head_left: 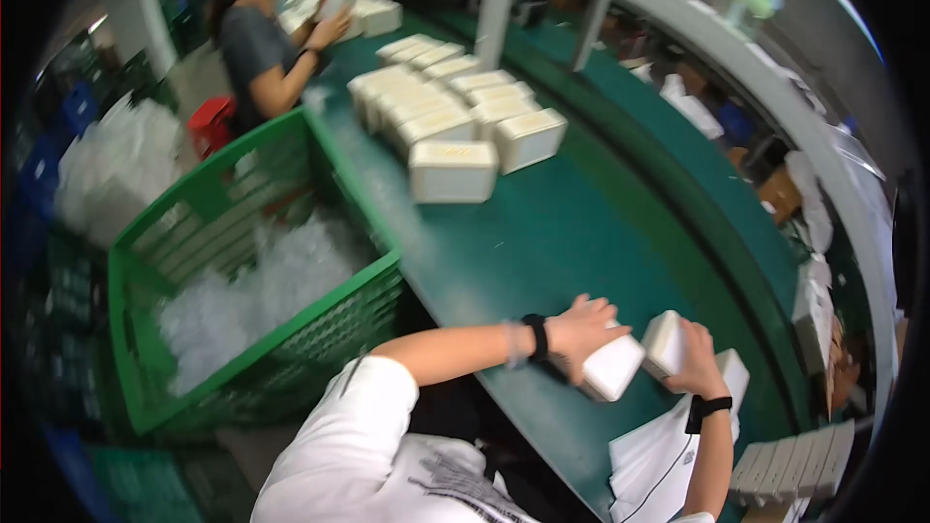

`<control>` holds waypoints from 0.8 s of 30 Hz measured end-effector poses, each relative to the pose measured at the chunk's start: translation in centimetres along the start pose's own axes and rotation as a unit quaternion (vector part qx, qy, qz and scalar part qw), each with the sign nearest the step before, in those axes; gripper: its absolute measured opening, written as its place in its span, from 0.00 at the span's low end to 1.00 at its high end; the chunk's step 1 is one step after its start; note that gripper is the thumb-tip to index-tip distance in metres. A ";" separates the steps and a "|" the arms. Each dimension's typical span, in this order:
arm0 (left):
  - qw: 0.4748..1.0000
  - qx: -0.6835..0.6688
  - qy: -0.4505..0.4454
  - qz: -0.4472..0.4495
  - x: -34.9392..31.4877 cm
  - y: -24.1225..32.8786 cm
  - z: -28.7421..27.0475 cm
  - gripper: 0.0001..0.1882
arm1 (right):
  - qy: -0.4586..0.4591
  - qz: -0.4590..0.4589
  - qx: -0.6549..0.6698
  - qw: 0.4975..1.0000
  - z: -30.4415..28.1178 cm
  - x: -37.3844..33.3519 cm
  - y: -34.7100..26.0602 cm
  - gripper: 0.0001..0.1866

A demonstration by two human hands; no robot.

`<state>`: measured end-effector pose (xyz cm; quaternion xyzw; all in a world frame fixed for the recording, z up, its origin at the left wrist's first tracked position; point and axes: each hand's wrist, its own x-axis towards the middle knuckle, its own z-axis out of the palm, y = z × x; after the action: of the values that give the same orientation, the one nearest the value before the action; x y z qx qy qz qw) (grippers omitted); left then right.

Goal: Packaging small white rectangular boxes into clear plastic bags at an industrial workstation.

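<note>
On the green work surface (572, 242) my left hand (579, 331) is closed over a white rounded box (614, 368), its palm on the near left side. Just to the right, my right hand (694, 364) grips a second white box (664, 343) from its right side. The two boxes stand close together, with a narrow gap between them. Another white box (734, 377) shows partly behind my right wrist. White sheets or flat bags (654, 465) lie below my right hand; which they are I cannot tell.
Rows of cream-white boxes (453, 172) stand farther up the surface. A green crate (126, 329) with clear plastic bags (262, 295) sits at the left. Beyond it, another person (266, 48) holds a white item. Several pale boxes (794, 465) line the lower right, near a metal frame (497, 10).
</note>
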<state>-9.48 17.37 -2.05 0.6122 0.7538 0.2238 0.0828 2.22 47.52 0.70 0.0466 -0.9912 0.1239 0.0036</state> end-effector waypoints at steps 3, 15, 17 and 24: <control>0.991 0.031 0.132 0.013 -1.0 0.6 0.1 0.54 | 0.018 -0.004 -0.007 1.000 0.3 -1.0 0.2 0.57; 0.820 -0.066 0.100 -0.560 -49.0 -11.1 -17.3 0.52 | 0.099 0.137 0.008 0.986 -3.9 -13.0 -9.7 0.23; 0.708 -0.015 0.017 -0.706 -56.9 -13.0 -11.5 0.59 | 0.107 0.184 0.029 0.977 -2.4 -12.4 -10.5 0.24; 0.684 -0.177 0.111 -0.699 -60.9 -18.9 6.1 0.70 | 0.022 0.152 0.001 0.988 1.4 -8.7 -14.6 0.25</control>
<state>-9.42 -42.49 -24.81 -0.1469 0.9133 0.2963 0.2379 12.20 33.92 2.75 -0.1077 -0.9863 0.1251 0.0067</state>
